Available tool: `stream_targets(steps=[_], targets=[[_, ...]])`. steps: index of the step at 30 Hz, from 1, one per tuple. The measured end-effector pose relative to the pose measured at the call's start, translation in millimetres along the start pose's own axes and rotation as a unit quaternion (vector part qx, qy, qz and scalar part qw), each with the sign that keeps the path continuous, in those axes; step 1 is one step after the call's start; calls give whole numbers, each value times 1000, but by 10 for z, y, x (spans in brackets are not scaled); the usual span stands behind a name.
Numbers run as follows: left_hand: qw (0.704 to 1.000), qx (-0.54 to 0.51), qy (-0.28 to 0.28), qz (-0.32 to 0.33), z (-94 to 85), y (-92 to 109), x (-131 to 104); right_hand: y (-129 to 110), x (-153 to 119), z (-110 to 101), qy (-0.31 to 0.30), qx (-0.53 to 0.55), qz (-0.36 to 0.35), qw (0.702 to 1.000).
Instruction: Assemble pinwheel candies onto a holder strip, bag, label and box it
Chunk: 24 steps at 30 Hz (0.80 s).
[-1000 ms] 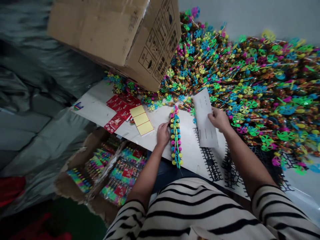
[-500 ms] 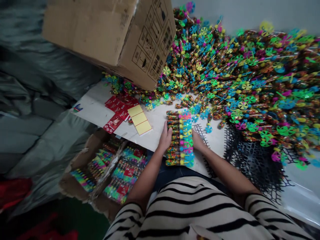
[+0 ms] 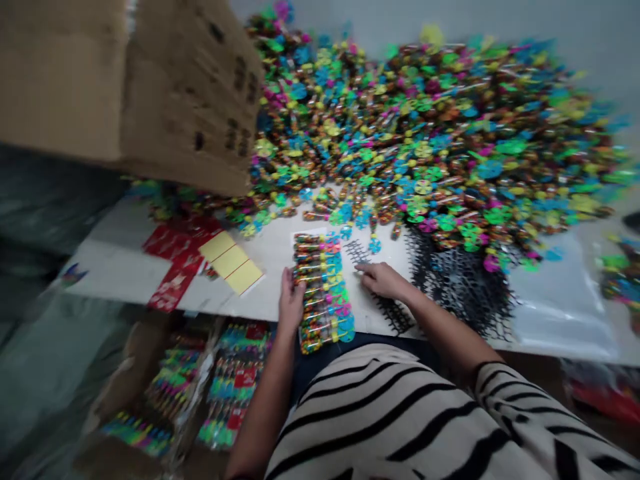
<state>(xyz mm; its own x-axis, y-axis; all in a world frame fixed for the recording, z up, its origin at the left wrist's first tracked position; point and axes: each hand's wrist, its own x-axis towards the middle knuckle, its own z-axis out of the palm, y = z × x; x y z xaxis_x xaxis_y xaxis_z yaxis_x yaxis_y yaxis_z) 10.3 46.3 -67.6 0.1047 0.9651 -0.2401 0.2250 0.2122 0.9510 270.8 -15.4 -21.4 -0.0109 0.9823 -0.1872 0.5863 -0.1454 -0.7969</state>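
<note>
A row of clear tubes [image 3: 315, 293] filled with small coloured balls, with bright plastic fan wheels along its right side, lies at the table's front edge on a pale backing. My left hand [image 3: 291, 300] grips the row's left edge, thumb on top and the other fingers hidden underneath. To the right of the row, apart from it, is my right hand [image 3: 384, 280], index finger stretched out to the left and nothing visible in it. It hovers over or rests on a strip of black mesh [image 3: 393, 310]; I cannot tell which.
A large heap of loose fan-topped tubes [image 3: 450, 133] covers the back of the table. At the left stands a cardboard box [image 3: 190, 100], near red cards [image 3: 173, 283] and a yellow card [image 3: 231, 263]. Below, an open carton [image 3: 117, 373] holds packed rows. Clear plastic sheets [image 3: 560, 300] lie right.
My right hand has let go of the row's right side and moved right, over the black mesh. My left hand still holds the row. The whole view has shifted to the right.
</note>
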Motion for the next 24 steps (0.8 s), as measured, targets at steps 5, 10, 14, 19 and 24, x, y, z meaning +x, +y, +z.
stream_targets(steps=[5, 10, 14, 19, 24], targets=[[1000, 18, 12, -8, 2, 123, 99, 885, -805, -1280, 372, 14, 145, 917], [997, 60, -14, -42, 50, 349, 62, 1980, -2141, -2218, 560, -79, 368, 738], [997, 56, 8, -53, 110, 454, 31, 2368, -2588, -2026, 439, -45, 427, 789], [998, 46, 9, -43, 140, 429, 39, 2355, -2413, -1512, 511, -64, 378, 769], [999, 33, 10, -42, 66, 438, 67, 2236, -2442, -1901, 518, -9, 377, 768]])
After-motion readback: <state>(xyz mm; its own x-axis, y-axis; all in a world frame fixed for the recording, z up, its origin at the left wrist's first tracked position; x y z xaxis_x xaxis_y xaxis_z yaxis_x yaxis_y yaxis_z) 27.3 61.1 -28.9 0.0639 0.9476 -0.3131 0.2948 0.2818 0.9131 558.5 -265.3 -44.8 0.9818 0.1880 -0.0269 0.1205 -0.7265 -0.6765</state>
